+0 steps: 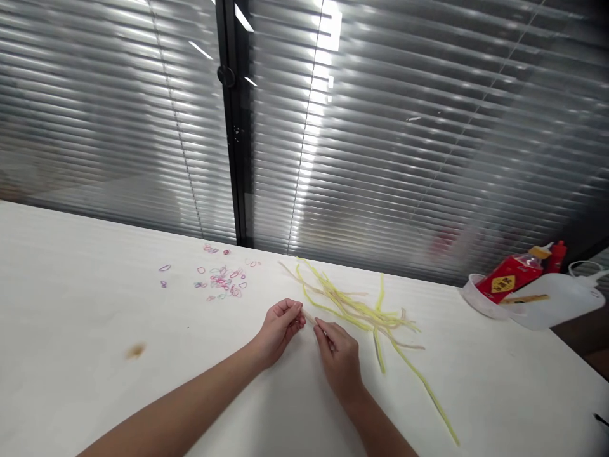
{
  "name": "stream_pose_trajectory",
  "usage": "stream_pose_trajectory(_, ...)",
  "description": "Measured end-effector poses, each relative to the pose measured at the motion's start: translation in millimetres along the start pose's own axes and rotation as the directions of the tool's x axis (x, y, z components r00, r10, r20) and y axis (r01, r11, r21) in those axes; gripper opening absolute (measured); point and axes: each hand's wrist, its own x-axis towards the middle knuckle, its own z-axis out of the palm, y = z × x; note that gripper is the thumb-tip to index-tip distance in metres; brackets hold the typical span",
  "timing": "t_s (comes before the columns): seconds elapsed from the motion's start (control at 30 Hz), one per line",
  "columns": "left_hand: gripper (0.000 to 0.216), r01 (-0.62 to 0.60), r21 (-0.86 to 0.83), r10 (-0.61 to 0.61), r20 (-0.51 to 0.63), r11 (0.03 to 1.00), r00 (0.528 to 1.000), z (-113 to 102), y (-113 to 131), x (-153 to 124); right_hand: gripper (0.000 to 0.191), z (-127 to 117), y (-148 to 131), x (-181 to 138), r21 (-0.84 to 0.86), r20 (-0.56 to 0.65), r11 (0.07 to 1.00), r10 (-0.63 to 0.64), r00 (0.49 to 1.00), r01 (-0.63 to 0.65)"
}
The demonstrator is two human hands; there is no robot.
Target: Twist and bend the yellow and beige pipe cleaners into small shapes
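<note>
My left hand [281, 331] and my right hand [340, 358] are close together above the table, fingers pinched. A short length of beige pipe cleaner [308, 316] runs between the two pinches; its ends are hidden by my fingers. Just beyond and to the right of my right hand lies a loose pile of yellow pipe cleaners [352, 311], with beige ones mixed in. One yellow stem [431, 390] trails off toward the front right. Small coloured rubber bands [221, 279] are scattered to the left, beyond my left hand.
At the right edge, a clear plastic bowl [488, 310] holds a red bottle [509, 279] with a yellow label. A translucent white squeeze bottle [561, 301] lies beside it. A brown stain [136, 350] marks the white table [85, 393]. Window blinds [380, 127] rise behind the back edge.
</note>
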Motion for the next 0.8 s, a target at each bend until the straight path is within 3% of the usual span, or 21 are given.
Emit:
stream_pose_trajectory(0.37, 0.022, -0.009, 0.016, 0.009, -0.030, 1.000, 1.000, 1.8, 1.0, 0.1, 0.023, -2.9, -4.4, 4.4, 0.008, 0.026, 1.000, -0.018, 0.999, 0.018)
stream_pose_trajectory(0.5, 0.020, -0.022, -0.001, 0.021, -0.031, 1.000, 0.999, 3.6, 4.6, -0.1, 0.024, -4.8, -6.8, 5.0, -0.021, -0.026, 0.999, -0.050, 0.998, 0.050)
stream_pose_trajectory(0.6, 0.021, -0.016, -0.024, 0.015, -0.045, 1.000, 0.999, 5.3, 7.0, -0.1, 0.032, -16.3, -2.2, 11.5, -0.134, -0.091, 0.985, -0.118, 0.989, 0.105)
stream_pose_trajectory(0.67, 0.021, 0.013, -0.032, -0.015, -0.061, 0.999, 0.998, 6.1, 8.1, 0.2, 0.026, -29.6, 6.1, 18.6, -0.245, -0.135, 0.964, -0.143, 0.980, 0.106)
stream_pose_trajectory(0.8, 0.015, 0.052, -0.089, -0.054, -0.019, 0.995, 0.998, 6.0, 9.4, 2.2, 0.024, -61.4, 29.4, 31.7, -0.449, -0.209, 0.892, -0.052, 0.977, -0.049)
